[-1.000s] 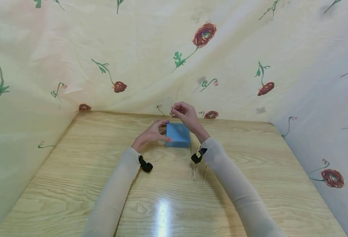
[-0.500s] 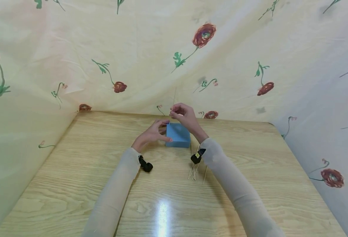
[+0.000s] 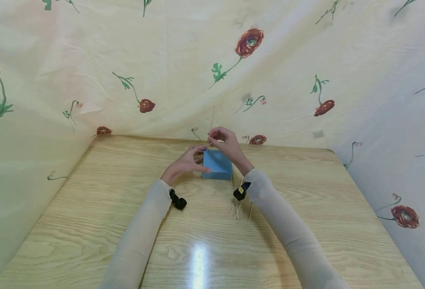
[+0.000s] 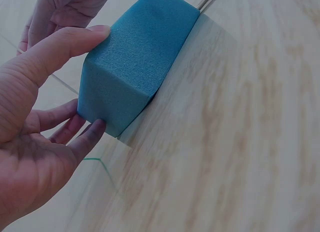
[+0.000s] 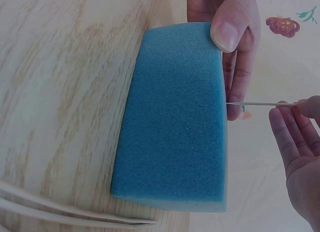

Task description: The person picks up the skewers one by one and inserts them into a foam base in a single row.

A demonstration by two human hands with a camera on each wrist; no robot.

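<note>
Blue foam [image 3: 218, 163] is being held between thumb and fingers of the left hand [image 3: 185, 163], below a stick [image 5: 260, 104] being pinched by the right hand [image 3: 226, 141], bending being risked by sideways pressure.

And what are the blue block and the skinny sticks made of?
The blue block looks like matte foam, because its surface is finely speckled. The skinny sticks seem like plain wood or maybe bamboo, being pale tan; I can't tell which.
</note>
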